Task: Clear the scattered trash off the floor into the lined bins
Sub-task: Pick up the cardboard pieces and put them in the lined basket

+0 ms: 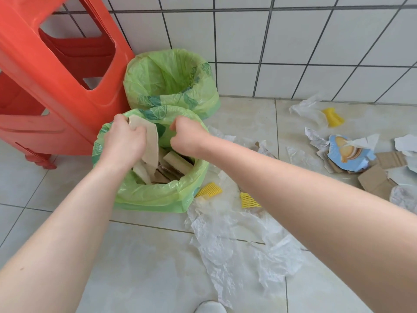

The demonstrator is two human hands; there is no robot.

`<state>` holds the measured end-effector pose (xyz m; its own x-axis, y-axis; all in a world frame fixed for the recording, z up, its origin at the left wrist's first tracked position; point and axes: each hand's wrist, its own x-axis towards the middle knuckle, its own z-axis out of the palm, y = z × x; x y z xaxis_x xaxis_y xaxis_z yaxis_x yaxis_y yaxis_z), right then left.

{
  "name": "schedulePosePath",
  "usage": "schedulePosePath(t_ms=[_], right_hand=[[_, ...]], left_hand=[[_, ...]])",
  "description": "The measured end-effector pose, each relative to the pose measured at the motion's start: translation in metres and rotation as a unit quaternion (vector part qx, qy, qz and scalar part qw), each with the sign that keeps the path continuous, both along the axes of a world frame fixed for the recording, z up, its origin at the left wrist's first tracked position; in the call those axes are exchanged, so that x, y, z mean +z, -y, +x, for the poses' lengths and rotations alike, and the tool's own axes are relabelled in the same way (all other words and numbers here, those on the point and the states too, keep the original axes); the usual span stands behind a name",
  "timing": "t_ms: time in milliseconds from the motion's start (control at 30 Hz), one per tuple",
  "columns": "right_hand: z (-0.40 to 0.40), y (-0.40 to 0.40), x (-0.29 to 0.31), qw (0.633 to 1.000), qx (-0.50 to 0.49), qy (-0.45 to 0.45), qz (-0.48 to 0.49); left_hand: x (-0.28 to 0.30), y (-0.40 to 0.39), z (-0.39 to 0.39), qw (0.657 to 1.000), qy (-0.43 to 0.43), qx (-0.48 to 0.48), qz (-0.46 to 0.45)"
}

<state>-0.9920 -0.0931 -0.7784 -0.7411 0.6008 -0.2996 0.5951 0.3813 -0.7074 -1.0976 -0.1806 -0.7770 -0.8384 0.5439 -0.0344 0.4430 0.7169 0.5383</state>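
You're looking down at a pale tiled floor (146,256) meeting a white tiled wall (293,41). Two green-lined bins stand in the corner: the near bin (153,195) holds cardboard pieces, the far bin (171,86) sits behind it. Over the near bin, your left hand (123,141) grips a cardboard strip (150,141); your right hand (187,137) is curled, and whether it holds anything is hidden. Three yellow foam nets (208,189) (249,201) (333,117) lie among clear plastic (237,245) and torn card (374,179). A red stool (56,86) stands left.
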Motion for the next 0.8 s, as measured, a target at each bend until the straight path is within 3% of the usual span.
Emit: schedulePosePath(t_ms=[100, 200, 300, 533, 800], right_hand=[[0.017, -0.012, 0.008, 0.999, -0.026, -0.036, 0.024], [0.042, -0.024, 0.012, 0.997, -0.031, -0.048, 0.059], [0.080, -0.039, 0.008, 0.994, -0.032, -0.036, 0.094], [0.183, -0.067, -0.018, 0.993, -0.075, 0.043, 0.080], [0.297, -0.058, -0.062, 0.988, -0.137, 0.075, 0.014]], left_hand=[[-0.011, -0.015, 0.008, 0.990, 0.120, 0.025, 0.075], [-0.029, -0.022, 0.021, 0.982, 0.190, -0.009, -0.020], [-0.037, -0.026, 0.030, 0.985, 0.143, -0.047, -0.089], [-0.006, -0.049, 0.083, 0.993, -0.028, -0.112, 0.041], [-0.025, -0.079, 0.189, 0.981, -0.008, -0.183, 0.056]])
